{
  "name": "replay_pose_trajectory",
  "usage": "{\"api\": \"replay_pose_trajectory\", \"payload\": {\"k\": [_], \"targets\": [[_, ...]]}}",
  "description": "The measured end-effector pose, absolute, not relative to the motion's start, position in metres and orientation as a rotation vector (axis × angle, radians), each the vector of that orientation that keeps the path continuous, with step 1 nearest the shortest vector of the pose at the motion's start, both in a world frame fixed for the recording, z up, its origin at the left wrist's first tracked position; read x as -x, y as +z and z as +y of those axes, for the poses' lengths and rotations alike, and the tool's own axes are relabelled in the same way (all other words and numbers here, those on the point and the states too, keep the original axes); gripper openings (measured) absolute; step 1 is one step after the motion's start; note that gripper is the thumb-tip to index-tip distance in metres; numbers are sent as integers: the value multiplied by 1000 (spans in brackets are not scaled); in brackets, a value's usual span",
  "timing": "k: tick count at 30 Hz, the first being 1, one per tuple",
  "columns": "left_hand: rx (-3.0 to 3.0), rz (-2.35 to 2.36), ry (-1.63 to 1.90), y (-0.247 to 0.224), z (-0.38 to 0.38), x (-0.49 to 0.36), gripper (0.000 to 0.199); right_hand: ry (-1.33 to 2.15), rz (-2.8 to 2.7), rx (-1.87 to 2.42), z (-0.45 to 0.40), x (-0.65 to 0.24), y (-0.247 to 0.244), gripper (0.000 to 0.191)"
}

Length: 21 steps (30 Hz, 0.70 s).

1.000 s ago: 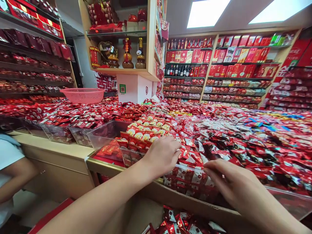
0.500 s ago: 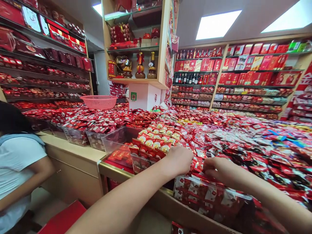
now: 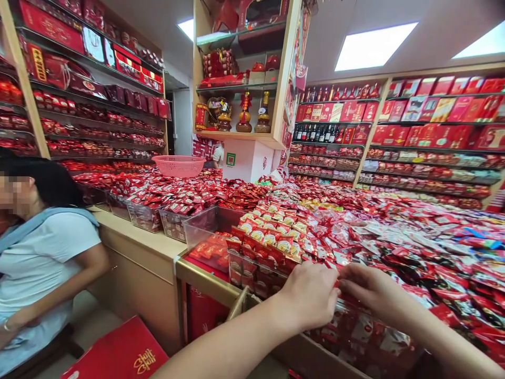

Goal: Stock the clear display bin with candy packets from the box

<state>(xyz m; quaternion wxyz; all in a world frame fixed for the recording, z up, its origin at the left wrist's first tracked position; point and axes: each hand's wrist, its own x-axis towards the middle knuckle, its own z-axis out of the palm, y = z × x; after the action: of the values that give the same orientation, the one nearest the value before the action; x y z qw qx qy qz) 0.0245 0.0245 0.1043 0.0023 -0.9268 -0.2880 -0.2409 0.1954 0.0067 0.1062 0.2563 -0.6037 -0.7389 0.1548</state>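
Observation:
My left hand [image 3: 311, 292] is closed, its back towards me and its fingertips hidden, above the near side of a clear bin [image 3: 389, 337] of red-and-white packets. Close beside it on the right, my right hand [image 3: 365, 284] has its fingers curled in towards the left one. A bit of red wrapper shows between the two hands; whether either hand grips it is hidden. Left of my hands, gold-and-red snack packets [image 3: 272, 231] stand in rows in another clear bin. An open cardboard box [image 3: 335, 358] lies under my forearms.
Loose red packets [image 3: 394, 210] cover the counter behind and to the right. A pink basket [image 3: 179, 166] sits on the far pile. A person in a white top [image 3: 51, 252] is at the left. A red box [image 3: 118, 352] is low in front. Stocked shelves [image 3: 335, 110] line the walls.
The view has turned left, so the shelves and bins sit further right. My hands have drawn closer together and come slightly lower. The box's corner and more of the seated person now show.

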Motion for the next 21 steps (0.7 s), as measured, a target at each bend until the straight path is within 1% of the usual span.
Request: {"api": "replay_pose_trajectory", "payload": {"k": [3,6,9,16,18,21], "targets": [[2894,-841,-856,96,26,-25,20,402,-1959,1611,11,-206,108,18],[2872,-847,-1009,88,28,-26,22,341,-1884,1694,26,-214,109,22],[2869,-866,-1076,84,25,-26,24,337,-1911,1776,42,-216,109,25],[2912,-765,-1030,85,22,-24,24,504,-1948,1791,60,-212,110,25],[2937,-764,-1023,86,22,-23,23,537,-1947,1788,59,-209,114,23],[2965,-772,-1022,86,23,-22,22,606,-1962,1756,52,-202,122,25]]}}
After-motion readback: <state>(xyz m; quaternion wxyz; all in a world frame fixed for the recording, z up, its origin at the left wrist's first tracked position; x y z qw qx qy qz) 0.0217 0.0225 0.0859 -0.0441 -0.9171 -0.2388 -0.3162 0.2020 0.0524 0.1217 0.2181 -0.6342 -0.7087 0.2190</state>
